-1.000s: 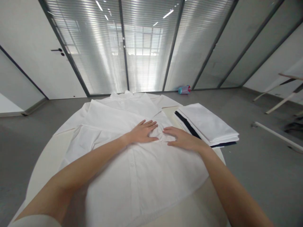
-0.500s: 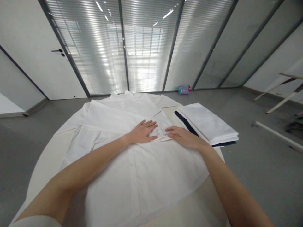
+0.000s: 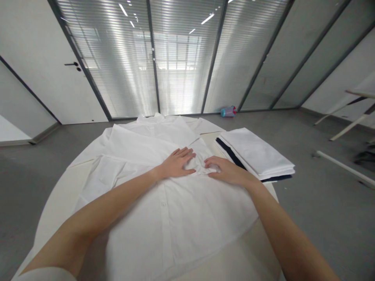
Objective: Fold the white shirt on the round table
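A white button-up shirt [image 3: 164, 203] lies spread across a round cream table [image 3: 55, 203], its collar at the far side. My left hand [image 3: 177, 163] rests flat on the shirt near its middle, fingers spread. Just to its right, my right hand [image 3: 224, 171] pinches a small bunch of the shirt's cloth between thumb and fingers. The two hands are a few centimetres apart.
A stack of folded white and dark garments [image 3: 258, 156] sits on the table's right side. A small blue and pink bottle [image 3: 228, 111] lies on the grey floor by the glass wall. Pale rods [image 3: 342, 167] lie on the floor at right. A white door [image 3: 52, 62] is at the left.
My right hand's fingers have curled in and gathered a fold of the shirt. My left hand has stayed flat in place.
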The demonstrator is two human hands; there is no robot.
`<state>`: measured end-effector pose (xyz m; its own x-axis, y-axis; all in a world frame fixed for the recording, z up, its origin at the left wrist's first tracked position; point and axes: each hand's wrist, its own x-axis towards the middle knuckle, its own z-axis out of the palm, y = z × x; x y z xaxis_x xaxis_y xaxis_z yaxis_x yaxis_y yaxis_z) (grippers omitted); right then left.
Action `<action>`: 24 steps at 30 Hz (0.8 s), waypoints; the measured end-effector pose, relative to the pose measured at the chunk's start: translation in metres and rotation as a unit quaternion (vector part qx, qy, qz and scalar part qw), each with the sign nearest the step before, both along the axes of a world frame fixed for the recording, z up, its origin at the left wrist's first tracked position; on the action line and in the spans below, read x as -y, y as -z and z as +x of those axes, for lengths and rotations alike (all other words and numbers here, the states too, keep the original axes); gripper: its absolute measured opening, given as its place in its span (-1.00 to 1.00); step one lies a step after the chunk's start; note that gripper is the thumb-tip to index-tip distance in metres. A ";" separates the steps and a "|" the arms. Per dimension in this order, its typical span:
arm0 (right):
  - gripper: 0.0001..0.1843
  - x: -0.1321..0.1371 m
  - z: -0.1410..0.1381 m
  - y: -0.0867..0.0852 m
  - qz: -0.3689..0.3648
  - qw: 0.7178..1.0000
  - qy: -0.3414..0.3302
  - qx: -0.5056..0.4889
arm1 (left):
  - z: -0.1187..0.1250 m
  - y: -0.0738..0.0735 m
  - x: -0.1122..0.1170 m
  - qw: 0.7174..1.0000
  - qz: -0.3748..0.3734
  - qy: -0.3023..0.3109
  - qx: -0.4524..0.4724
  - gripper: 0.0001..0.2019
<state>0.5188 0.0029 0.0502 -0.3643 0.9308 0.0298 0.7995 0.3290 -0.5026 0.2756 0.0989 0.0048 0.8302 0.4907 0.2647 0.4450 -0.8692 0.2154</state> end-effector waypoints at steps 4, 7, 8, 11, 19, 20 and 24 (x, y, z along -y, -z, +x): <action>-0.63 -0.004 -0.006 0.005 0.047 0.998 0.029 -0.012 | 0.001 -0.003 0.007 0.997 0.047 -0.010 0.057 -0.45; -0.53 -0.010 -0.014 0.018 0.115 0.992 0.059 -0.005 | 0.001 -0.002 0.009 0.999 0.034 -0.017 0.027 -0.48; -0.49 -0.012 -0.015 0.025 0.119 0.991 0.056 0.007 | 0.001 -0.002 0.008 1.000 0.025 -0.015 0.010 -0.46; -0.41 -0.017 -0.014 0.042 0.081 0.994 0.031 0.060 | -0.002 -0.001 0.005 1.000 0.003 0.005 -0.028 -0.44; -0.61 -0.017 -0.021 0.034 0.145 0.981 0.052 0.118 | 0.002 -0.005 -0.012 0.996 -0.035 -0.003 0.082 -0.66; -0.66 -0.016 -0.026 0.029 0.160 0.976 0.075 0.131 | 0.003 -0.006 -0.014 0.995 -0.022 -0.009 0.097 -0.70; -0.76 -0.014 -0.049 0.020 0.188 0.950 0.131 0.211 | 0.007 -0.008 -0.014 0.996 0.059 -0.015 0.066 -0.74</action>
<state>0.4700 0.0170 0.0307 -0.1747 0.9434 0.2818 0.9829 0.1838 -0.0060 0.2828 0.1125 0.0126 0.7701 0.4736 0.4274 0.4453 -0.8788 0.1715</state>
